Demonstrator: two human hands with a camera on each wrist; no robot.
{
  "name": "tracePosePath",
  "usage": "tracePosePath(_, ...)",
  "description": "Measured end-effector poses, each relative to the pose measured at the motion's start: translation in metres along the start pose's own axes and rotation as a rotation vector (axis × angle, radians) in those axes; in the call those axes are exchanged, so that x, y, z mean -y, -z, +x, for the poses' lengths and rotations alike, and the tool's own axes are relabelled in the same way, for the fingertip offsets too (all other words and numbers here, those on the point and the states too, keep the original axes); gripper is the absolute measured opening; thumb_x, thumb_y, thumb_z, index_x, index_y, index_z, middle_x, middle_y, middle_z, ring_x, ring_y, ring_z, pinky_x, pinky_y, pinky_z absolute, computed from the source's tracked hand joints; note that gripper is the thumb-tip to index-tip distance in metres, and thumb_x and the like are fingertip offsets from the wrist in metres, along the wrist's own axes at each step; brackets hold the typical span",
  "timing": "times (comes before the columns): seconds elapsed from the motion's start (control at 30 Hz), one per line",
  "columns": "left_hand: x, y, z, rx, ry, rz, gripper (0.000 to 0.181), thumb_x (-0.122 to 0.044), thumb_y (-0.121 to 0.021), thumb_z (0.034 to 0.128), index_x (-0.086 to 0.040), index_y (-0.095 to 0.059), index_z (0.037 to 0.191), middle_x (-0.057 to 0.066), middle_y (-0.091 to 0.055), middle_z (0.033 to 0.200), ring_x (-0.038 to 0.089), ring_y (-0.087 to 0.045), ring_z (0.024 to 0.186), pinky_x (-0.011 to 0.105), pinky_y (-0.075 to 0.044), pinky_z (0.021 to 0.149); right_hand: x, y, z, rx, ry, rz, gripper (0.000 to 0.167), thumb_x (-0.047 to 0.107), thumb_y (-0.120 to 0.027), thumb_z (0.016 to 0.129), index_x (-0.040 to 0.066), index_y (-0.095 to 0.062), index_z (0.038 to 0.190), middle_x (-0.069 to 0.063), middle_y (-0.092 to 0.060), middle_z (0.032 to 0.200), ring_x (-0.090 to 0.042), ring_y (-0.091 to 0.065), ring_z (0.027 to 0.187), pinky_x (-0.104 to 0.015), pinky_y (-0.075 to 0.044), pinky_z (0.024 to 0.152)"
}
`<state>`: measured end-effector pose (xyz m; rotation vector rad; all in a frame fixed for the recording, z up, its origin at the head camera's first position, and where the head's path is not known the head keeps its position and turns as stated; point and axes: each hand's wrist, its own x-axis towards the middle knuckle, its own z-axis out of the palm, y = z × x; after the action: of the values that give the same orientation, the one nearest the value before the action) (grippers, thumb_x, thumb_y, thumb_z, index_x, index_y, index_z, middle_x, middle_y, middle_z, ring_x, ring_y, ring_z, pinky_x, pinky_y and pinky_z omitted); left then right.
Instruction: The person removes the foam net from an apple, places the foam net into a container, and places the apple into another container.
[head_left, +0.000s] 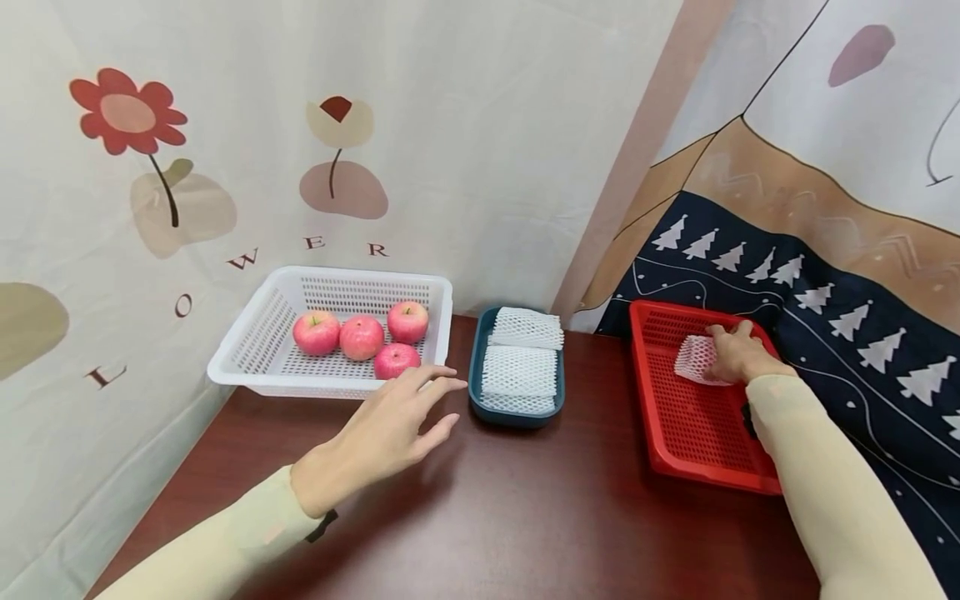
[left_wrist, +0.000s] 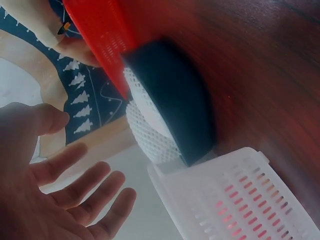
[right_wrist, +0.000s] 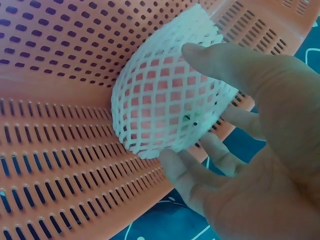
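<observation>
My right hand (head_left: 744,354) is in the red basket (head_left: 652,433), its thumb and fingers about an apple in a white foam net (right_wrist: 160,100). In the right wrist view, pink skin and a greenish spot show through the mesh, and the netted apple lies against the basket's slotted wall. My left hand (head_left: 378,433) hovers with parted fingers and holds nothing. It is between the white basket (head_left: 255,379), where several bare red apples (head_left: 362,337) lie, and a dark blue tray (head_left: 517,419) of folded white foam nets (head_left: 519,371).
Everything stands on a dark reddish-brown table (head_left: 525,517). Behind it hangs a pale curtain (head_left: 480,150) with flower prints. A navy cloth with tree prints (head_left: 847,367) hangs behind and beside the red basket.
</observation>
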<state>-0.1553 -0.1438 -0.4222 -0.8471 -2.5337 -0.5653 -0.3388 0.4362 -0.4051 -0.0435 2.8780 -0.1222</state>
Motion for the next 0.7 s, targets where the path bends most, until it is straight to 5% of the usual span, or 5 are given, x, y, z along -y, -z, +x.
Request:
tracePosePath(0.17, -0.005, -0.004, 0.001, -0.012, -0.028, 0.015, 0.047, -0.030, -0.091, 0.1009, -0.017, -0.078, 0.144, 0.009, -0.076, 0.144, 0.030, -0.078, 0.126, 0.050, -0.070, 0.099, 0.004, 0.003, -0.006, 0.045, -0.013, -0.032, 0.093, 0.017, -0.088, 0.092, -0.017, -0.037, 0.162, -0.061, -0.026, 0.151, -0.083, -0.034, 0.140, -0.096, -0.042, 0.114)
tracePosePath(0.33, -0.008, -0.006, 0.001, -0.015, -0.050, 0.013, 0.046, -0.029, -0.092, 0.1007, -0.016, -0.078, 0.143, 0.008, -0.076, 0.143, 0.027, -0.078, 0.126, 0.047, -0.070, 0.099, 0.012, 0.011, -0.020, 0.105, -0.012, -0.076, 0.093, 0.020, -0.090, 0.094, -0.020, -0.040, 0.161, -0.059, -0.040, 0.155, -0.079, -0.040, 0.141, -0.091, -0.046, 0.116)
tracePosePath(0.57, -0.014, -0.007, 0.001, -0.011, -0.057, 0.010, 0.045, -0.030, -0.091, 0.1020, -0.016, -0.077, 0.143, 0.008, -0.076, 0.144, 0.027, -0.077, 0.126, 0.048, -0.068, 0.102, 0.009, 0.011, -0.018, 0.135, -0.017, -0.099, 0.067, 0.029, -0.096, 0.089, -0.016, -0.070, 0.131, -0.050, -0.054, 0.134, -0.067, -0.050, 0.126, -0.084, -0.054, 0.110)
tracePosePath(0.7, -0.016, -0.009, 0.001, -0.010, -0.061, 0.023, 0.045, -0.032, -0.090, 0.1028, -0.017, -0.077, 0.143, 0.008, -0.076, 0.144, 0.028, -0.077, 0.127, 0.049, -0.068, 0.104, 0.009, 0.013, -0.020, 0.170, -0.010, -0.046, 0.066, 0.024, -0.095, 0.092, -0.018, -0.063, 0.132, -0.043, -0.066, 0.128, -0.056, -0.063, 0.117, -0.076, -0.059, 0.109)
